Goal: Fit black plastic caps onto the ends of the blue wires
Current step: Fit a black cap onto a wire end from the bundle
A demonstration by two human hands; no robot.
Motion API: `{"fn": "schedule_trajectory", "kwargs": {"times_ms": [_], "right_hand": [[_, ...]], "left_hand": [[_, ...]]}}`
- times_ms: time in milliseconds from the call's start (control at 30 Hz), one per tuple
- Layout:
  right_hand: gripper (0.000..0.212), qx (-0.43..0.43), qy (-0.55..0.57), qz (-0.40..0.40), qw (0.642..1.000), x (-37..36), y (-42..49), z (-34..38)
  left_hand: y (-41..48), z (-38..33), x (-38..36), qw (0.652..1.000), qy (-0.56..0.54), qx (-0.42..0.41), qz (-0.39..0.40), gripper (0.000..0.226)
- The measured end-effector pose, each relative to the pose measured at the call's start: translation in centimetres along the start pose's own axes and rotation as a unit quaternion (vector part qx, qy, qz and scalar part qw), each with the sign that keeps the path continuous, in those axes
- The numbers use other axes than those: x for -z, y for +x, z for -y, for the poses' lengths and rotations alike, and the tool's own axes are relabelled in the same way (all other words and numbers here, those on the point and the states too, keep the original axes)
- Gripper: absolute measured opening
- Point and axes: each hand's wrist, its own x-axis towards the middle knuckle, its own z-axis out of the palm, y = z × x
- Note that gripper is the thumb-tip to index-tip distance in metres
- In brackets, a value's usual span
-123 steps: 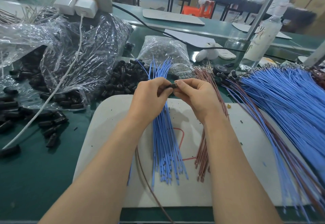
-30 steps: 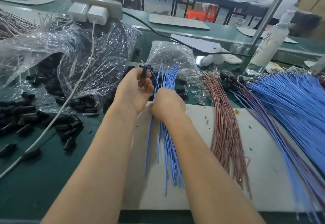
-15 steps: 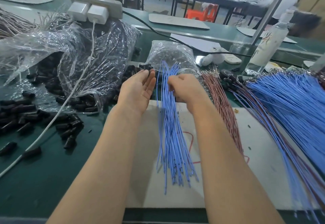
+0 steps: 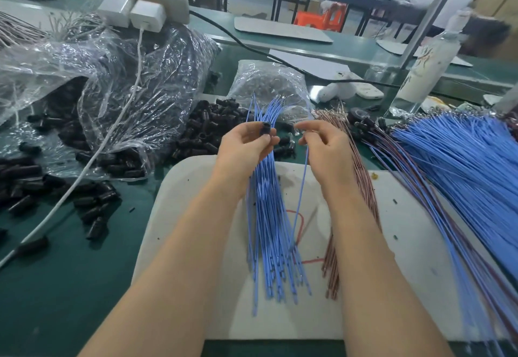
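Pinching black cap (image 4: pixel 265 128) in left hand (image 4: pixel 246 147), blue wire (image 4: pixel 304 177) in right hand (image 4: pixel 326 146)

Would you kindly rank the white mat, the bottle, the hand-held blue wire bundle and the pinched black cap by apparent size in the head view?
1. white mat
2. blue wire bundle
3. bottle, farther back, so its true size is unsure
4. black cap

Green desk (image 4: pixel 70 286), white mat (image 4: pixel 406 258) on its near middle. Loose black caps (image 4: pixel 95 210) scattered left of the mat, more spilling from a clear bag (image 4: pixel 126 81) behind them. White cable (image 4: pixel 92 157) runs diagonally across the caps. On the mat: blue wires (image 4: pixel 272 258) in a bundle, brown wires (image 4: pixel 364 188) just to their right. Big blue wire heap (image 4: pixel 462 166) far right, overlapping the mat edge. Small bag (image 4: pixel 269 81) and bottle (image 4: pixel 420 76) at the back.
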Motion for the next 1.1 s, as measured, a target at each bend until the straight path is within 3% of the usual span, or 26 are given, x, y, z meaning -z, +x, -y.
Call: {"fn": "schedule_trajectory", "kwargs": {"times_ms": [167,400,633,833,1100], "right_hand": [[0.015,0.028,-0.082,0.031,0.996,-0.5,-0.4,0.1],[0.009,-0.001,-0.090,0.090,0.992,-0.2,-0.3,0.1],[0.015,-0.018,-0.061,0.109,0.992,0.0,-0.4,0.4],[0.009,0.028,-0.139,0.078,0.987,-0.2,-0.4,0.3],[0.014,0.074,-0.200,0.037,0.976,-1.4,-1.0,0.7]], "left_hand": [[-0.1,0.3,0.1,0.989,0.143,-0.044,0.019,0.020],[-0.3,0.6,0.2,0.932,0.337,-0.128,0.045,0.020],[-0.2,0.6,0.5,0.921,0.355,-0.149,0.058,0.018],[-0.1,0.6,0.5,0.916,0.365,-0.158,0.059,0.014],[0.1,0.8,0.3,0.884,0.432,-0.176,0.011,0.013]]}}
